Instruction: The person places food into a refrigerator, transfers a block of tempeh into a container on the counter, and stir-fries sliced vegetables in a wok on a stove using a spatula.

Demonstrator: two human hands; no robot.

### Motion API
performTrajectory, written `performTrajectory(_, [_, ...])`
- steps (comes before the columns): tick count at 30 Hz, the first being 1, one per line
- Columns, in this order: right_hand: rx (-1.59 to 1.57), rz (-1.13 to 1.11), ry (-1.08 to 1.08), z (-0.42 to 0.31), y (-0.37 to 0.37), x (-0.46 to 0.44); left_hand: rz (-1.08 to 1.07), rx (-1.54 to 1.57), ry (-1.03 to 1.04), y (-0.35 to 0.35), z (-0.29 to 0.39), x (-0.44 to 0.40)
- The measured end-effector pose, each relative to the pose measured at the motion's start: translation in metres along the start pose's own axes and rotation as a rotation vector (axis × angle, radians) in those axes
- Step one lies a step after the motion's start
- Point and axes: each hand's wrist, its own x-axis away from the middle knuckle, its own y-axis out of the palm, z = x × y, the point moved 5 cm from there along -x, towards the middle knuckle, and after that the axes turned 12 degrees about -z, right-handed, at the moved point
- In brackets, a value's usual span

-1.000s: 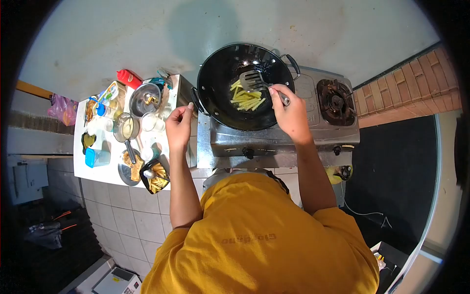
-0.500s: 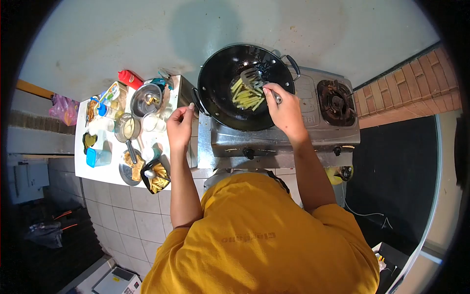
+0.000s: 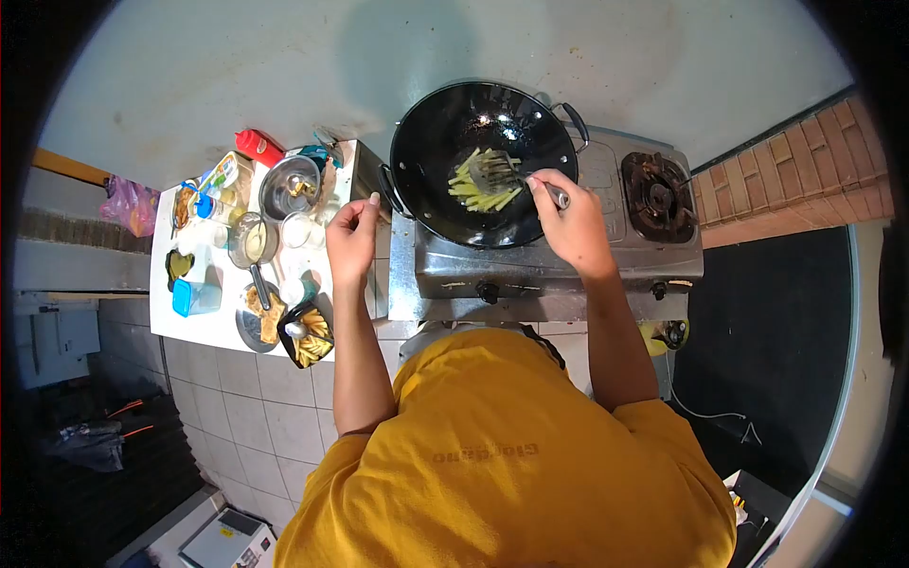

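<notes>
My right hand (image 3: 574,225) is wrapped round the handle of a slotted spatula (image 3: 496,171), whose blade rests over pale yellow-green strips (image 3: 480,195) in the bottom of a large black wok (image 3: 426,142). The wok sits on a steel gas stove (image 3: 559,275). Left of the wok, my left hand (image 3: 352,234) is raised with thumb and fingertips pinched together near the wok's left handle (image 3: 390,188). Whether anything small is between those fingertips is too small to tell.
A white table (image 3: 227,325) at the left holds a steel bowl (image 3: 276,194), a small pan (image 3: 253,241), a red bottle (image 3: 258,148), a blue-lidded box (image 3: 194,297) and a black tray of fries (image 3: 311,346). A second burner (image 3: 660,197) is at the right.
The spatula blade has moved down onto the strips and lies over them. My right hand has shifted back slightly right since the middle frame. My left hand keeps its pinched pose.
</notes>
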Motion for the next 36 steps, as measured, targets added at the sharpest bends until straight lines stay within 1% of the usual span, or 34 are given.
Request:
performTrajectory(1, [-0.001,0.001,0.005,0.002,0.002,0.0,-0.017,-0.003,-0.036,-0.001,-0.001,0.0])
performTrajectory(3, [0.048,0.087,-0.092,0.0,0.002,-0.004,-0.038,-0.003,-0.067,0.002,-0.002,-0.001])
performTrajectory(7, [-0.045,0.069,-0.125,-0.011,0.005,-0.004,-0.051,-0.03,-0.071,0.004,-0.001,-0.001])
performTrajectory(9, [-0.03,-0.02,0.0,-0.019,-0.001,0.003,-0.052,-0.023,-0.061,0.004,-0.001,-0.001])
performTrajectory(11, [-0.014,-0.041,-0.006,-0.015,-0.002,0.007,-0.003,-0.007,-0.013,0.002,0.0,-0.001])
performTrajectory(13, [0.006,-0.062,-0.01,-0.007,0.003,0.008,-0.006,0.0,-0.022,0.001,-0.002,-0.001])
performTrajectory(15, [-0.018,0.062,-0.147,-0.004,0.004,0.004,-0.009,0.008,-0.03,0.002,-0.002,0.0])
performTrajectory(16, [-0.017,0.059,-0.146,-0.005,0.003,0.005,-0.003,0.003,-0.023,0.002,-0.001,0.001])
performTrajectory(18, [0.061,0.139,-0.146,-0.012,-0.009,0.006,0.004,-0.006,-0.021,0.001,0.001,0.001])
performTrajectory(19, [0.058,0.135,-0.14,-0.016,-0.014,0.008,0.004,0.005,-0.014,0.001,0.002,0.001])
performTrajectory(22, [0.053,0.015,-0.039,-0.015,-0.025,0.012,-0.008,0.021,-0.013,-0.003,-0.004,-0.001])
performTrajectory(25, [0.042,-0.061,0.032,-0.003,-0.019,0.012,0.004,0.037,-0.014,-0.002,-0.007,0.003])
performTrajectory(26, [0.044,-0.07,0.034,0.0,-0.015,0.011,0.005,0.005,-0.026,-0.002,-0.011,0.005])
performTrajectory(28, [0.034,0.017,-0.039,0.002,-0.013,0.009,0.018,-0.023,-0.053,-0.001,-0.02,0.012])
performTrajectory(29, [0.031,-0.003,-0.036,0.006,-0.012,0.007,-0.029,-0.041,-0.098,0.002,-0.027,0.017])
performTrajectory(30, [0.002,0.028,-0.065,0.007,-0.013,0.005,-0.076,-0.058,-0.145,0.005,-0.035,0.024])
performTrajectory(31, [-0.029,0.058,-0.09,0.01,-0.013,0.005,-0.064,-0.06,-0.168,0.007,-0.045,0.032])
performTrajectory(33, [-0.062,0.033,-0.063,0.018,-0.013,0.004,-0.253,-0.154,-0.29,0.025,-0.068,0.048])
performTrajectory(34, [-0.07,0.014,-0.049,0.019,-0.015,0.003,-0.314,-0.216,-0.383,0.034,-0.078,0.058])
performTrajectory(35, [-0.076,-0.003,-0.035,0.022,-0.016,0.003,-0.305,-0.213,-0.399,0.043,-0.083,0.068])
performTrajectory(36, [-0.106,0.018,-0.053,0.027,-0.016,0.003,-0.39,-0.304,-0.371,0.057,-0.087,0.078])
